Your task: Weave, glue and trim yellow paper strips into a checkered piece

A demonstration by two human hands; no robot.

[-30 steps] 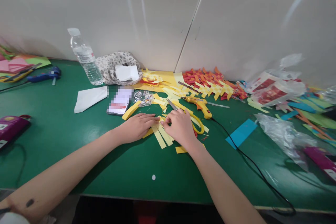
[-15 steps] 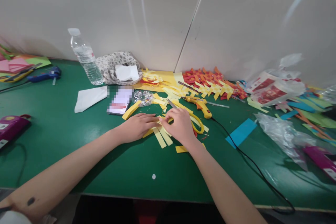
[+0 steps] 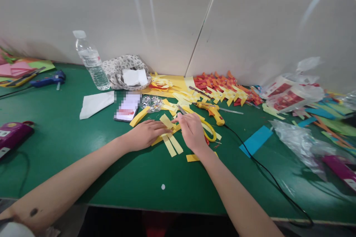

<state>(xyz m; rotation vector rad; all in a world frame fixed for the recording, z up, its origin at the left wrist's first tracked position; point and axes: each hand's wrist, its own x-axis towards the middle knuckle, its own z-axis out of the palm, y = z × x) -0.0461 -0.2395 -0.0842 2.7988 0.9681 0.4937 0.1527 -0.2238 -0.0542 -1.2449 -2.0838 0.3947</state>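
Observation:
Light and darker yellow paper strips [image 3: 172, 143] cross one another on the green table. My left hand [image 3: 147, 134] lies over their left part, its fingers together and fingertips holding the crossing; its thumb is hidden. One pale strip end [image 3: 166, 121] sticks out above those fingertips. My right hand [image 3: 191, 129] is just to the right, index finger stretched towards the strips and the other fingers bent, with nothing visible in its grasp. Partly under it lie yellow-handled scissors [image 3: 210, 130]. A loose yellow strip [image 3: 192, 158] rests below the right hand.
Behind are a yellow glue gun [image 3: 211, 111], a phone [image 3: 127, 107], a clear round case of small pieces [image 3: 151, 103] and a water bottle [image 3: 93, 63]. Red-orange woven paper pieces [image 3: 217, 83] lie by the wall. A black cord [image 3: 267, 170] crosses the right side.
My right hand has loosened its pinch at the crossing and shifted slightly right, its index finger now extended. A pale strip end now shows above my left fingertips. My left hand stays put.

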